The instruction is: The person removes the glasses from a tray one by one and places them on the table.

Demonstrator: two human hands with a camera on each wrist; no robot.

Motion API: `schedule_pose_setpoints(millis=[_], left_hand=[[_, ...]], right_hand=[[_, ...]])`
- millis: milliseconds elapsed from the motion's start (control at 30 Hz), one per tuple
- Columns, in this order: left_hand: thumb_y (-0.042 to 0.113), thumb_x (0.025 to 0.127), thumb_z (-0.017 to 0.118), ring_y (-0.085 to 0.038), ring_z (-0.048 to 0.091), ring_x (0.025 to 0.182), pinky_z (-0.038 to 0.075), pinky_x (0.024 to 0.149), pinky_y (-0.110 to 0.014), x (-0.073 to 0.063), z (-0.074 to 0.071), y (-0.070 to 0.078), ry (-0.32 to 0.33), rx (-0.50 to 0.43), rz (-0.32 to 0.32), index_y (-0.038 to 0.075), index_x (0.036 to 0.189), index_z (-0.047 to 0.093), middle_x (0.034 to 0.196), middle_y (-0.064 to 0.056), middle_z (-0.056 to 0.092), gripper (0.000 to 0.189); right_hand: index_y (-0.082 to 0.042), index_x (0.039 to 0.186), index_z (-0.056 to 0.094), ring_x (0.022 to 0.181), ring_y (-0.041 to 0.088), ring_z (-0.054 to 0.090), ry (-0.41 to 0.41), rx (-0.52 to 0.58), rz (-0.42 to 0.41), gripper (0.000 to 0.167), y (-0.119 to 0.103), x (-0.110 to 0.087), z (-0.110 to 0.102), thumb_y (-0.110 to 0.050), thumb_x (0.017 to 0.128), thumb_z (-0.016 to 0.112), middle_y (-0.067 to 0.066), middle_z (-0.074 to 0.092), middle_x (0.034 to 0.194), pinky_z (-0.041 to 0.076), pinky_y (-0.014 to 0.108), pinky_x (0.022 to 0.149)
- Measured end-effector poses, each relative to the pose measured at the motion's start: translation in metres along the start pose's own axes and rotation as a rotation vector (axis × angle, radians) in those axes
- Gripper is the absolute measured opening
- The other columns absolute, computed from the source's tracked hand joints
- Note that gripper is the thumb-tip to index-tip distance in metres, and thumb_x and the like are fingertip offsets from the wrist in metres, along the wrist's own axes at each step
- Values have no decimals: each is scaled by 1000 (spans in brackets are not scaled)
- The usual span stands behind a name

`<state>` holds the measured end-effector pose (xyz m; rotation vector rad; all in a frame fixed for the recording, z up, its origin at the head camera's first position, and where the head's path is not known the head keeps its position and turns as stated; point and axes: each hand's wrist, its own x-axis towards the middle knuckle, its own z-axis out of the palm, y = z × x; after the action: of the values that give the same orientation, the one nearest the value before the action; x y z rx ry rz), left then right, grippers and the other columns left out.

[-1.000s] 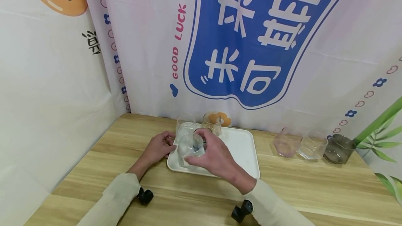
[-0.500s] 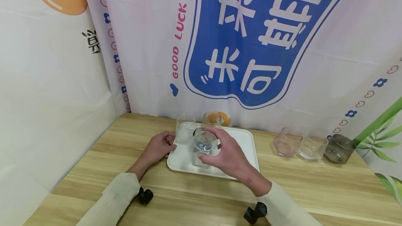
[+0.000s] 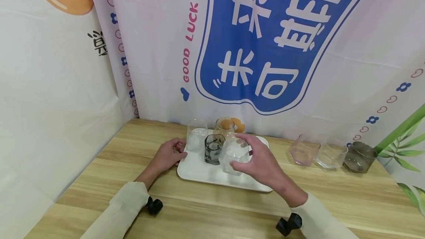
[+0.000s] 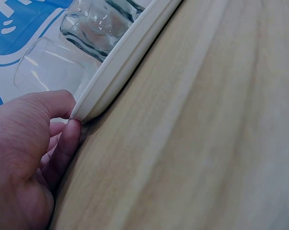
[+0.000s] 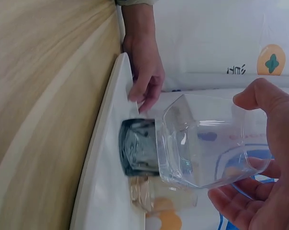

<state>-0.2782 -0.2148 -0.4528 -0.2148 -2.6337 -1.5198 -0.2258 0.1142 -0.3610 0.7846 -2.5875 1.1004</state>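
Observation:
My right hand (image 3: 263, 163) grips a clear faceted glass (image 3: 234, 159) near its rim, thumb on the near side and fingers on the far side. In the right wrist view this glass (image 5: 202, 141) is held over the white tray (image 3: 199, 172). Just left of it, a smoky grey-green glass (image 3: 212, 152) stands on the tray. Behind that are a taller clear glass (image 3: 196, 135) at the back left and an amber glass (image 3: 225, 125). My left hand (image 3: 169, 154) pinches the tray's left edge; the left wrist view shows thumb and fingers on its rim (image 4: 94, 93).
On the wooden table (image 3: 199, 217), right of the tray, stand a pinkish glass (image 3: 303, 154), a clear glass (image 3: 330, 156) and a dark grey glass (image 3: 358, 159). Green leaves (image 3: 403, 152) reach in at the right. A printed cloth (image 3: 159, 84) hangs behind the table.
My right hand has carried the clear faceted glass rightward over the tray, from the tray's left side past the smoky glass, which now shows fully. My left hand has stayed at the tray's edge.

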Motion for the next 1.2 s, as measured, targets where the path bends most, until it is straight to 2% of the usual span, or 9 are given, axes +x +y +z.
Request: schedule_pose_setpoints(millis=[300,533,767,1033,1200], left_hand=[[0,90,75,-16,60,67,57,52,-31,2,-1,2,-3,7,-2,-3,124,63,92,-9,63,36],[0,90,75,-16,60,67,57,52,-31,0,-1,-1,-2,11,-6,-3,124,63,92,-9,63,36],[0,90,74,-16,60,66,58,52,-32,-1,0,1,1,5,-17,-3,124,63,92,-9,63,36],[-1,90,74,-16,61,66,58,52,-32,-1,1,2,-1,-6,-15,-3,124,64,91,-9,63,36],[0,91,74,-17,61,67,57,52,-32,-1,1,0,-1,-10,-14,-3,124,64,92,-9,63,35]], right_hand=[[-5,139,58,111,27,61,19,-41,28,71,27,-1,-27,-25,79,89,11,63,133,59,46,83],[-4,144,55,116,33,59,-3,-43,77,73,48,0,-44,-23,82,87,19,57,140,58,46,83],[-2,144,54,128,42,52,-14,-107,124,72,66,2,-58,-24,83,85,22,55,142,51,58,97],[3,144,52,123,41,54,-31,-138,165,70,80,6,-74,-24,85,81,25,54,143,51,60,96],[5,142,53,121,43,55,-15,-147,145,69,89,9,-82,-21,84,81,28,55,141,49,60,98]])
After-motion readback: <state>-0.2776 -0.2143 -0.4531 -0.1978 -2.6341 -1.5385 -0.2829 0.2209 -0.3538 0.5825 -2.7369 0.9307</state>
